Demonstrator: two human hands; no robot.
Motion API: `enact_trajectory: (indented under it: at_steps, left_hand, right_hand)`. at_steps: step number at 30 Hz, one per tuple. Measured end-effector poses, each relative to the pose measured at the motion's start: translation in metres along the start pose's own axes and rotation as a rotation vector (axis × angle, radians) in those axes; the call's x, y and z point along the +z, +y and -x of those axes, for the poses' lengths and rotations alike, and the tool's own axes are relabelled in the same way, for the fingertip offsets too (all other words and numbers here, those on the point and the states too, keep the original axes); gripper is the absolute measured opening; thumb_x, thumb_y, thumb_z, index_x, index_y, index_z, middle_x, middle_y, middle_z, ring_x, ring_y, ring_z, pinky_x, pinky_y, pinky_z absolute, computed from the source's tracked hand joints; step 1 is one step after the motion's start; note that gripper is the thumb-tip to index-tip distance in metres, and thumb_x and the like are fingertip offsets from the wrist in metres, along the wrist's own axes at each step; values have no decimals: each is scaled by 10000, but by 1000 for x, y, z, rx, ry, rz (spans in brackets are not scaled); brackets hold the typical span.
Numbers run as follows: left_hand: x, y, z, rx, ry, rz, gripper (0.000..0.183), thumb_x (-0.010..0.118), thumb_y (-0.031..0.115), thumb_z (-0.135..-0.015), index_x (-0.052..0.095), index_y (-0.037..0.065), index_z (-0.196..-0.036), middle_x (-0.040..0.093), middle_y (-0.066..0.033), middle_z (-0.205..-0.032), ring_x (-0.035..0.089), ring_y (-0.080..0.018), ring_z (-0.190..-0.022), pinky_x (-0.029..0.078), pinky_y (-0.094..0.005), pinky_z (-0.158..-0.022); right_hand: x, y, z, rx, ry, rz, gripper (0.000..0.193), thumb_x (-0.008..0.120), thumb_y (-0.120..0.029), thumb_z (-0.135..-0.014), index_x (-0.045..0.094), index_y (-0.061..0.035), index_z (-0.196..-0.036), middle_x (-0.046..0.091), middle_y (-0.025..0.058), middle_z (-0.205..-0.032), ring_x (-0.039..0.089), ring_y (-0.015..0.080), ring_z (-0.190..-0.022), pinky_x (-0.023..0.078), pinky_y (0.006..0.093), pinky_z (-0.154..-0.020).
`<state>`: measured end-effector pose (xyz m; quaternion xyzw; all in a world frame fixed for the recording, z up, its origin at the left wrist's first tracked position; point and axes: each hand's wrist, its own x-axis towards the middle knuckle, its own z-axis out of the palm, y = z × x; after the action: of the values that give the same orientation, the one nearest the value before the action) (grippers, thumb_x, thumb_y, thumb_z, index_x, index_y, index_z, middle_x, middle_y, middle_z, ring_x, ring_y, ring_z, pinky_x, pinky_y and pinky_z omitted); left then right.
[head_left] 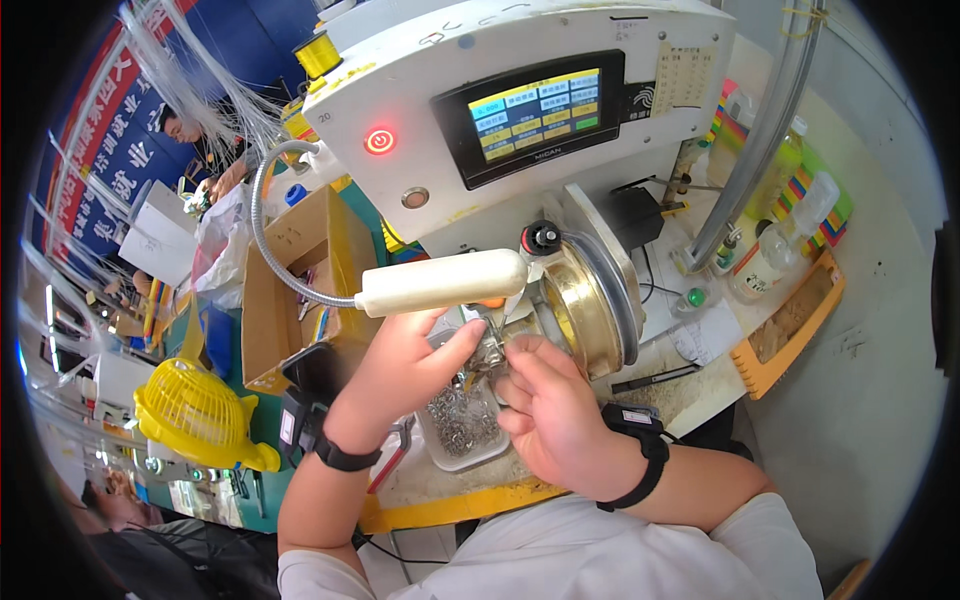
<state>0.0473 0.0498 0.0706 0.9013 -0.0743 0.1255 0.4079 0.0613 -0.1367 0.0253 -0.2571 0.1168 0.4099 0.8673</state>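
Observation:
My left hand point(405, 365) is closed, its thumb pressed on a small shiny metal piece point(488, 352) in front of the machine's round brass-coloured housing point(580, 310). From the right, my right hand point(555, 410) meets it, thumb and forefinger pinched together at the piece's edge. Whether those fingertips hold something of their own is too small to tell. A white plastic tray point(470, 462) full of tiny metal parts point(458, 418) lies below both hands. Just above my left hand, a cream-coloured lamp head point(440, 283) on a flexible metal neck hides part of the work.
Behind stands a white machine with a lit touchscreen point(540, 115) and a red-lit button point(380, 141). A cardboard box point(290, 285) and a yellow fan point(200, 415) are on the left. An orange tray point(790, 325) and a clear bottle point(768, 262) stand right. Another person point(215, 150) sits far left.

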Motion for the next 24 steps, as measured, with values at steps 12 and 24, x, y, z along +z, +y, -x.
enact_trajectory:
  at_steps: [12, 24]
  left_hand:
    - [-3, -14, -17, 245, 75, -220, 262, 754, 140, -945, 707, 48, -1186, 670, -97, -1088, 614, -311, -1101, 474, -424, -1017]
    - [24, 44, 30, 527, 221, -610, 110, 803, 192, -868, 715, 168, -929, 694, -3, -1062, 571, -258, -930, 403, -420, -863]
  right_hand:
    - [19, -1, -19, -92, 73, 15, 145, 622, -207, -1079, 590, -173, -1216, 537, -53, -854, 475, 54, -679, 347, 228, -571]
    - [-1, -8, 26, 18, -173, -131, 149, 625, -203, -1101, 640, -91, -1004, 528, -52, -709, 467, 63, -579, 379, 244, -552]
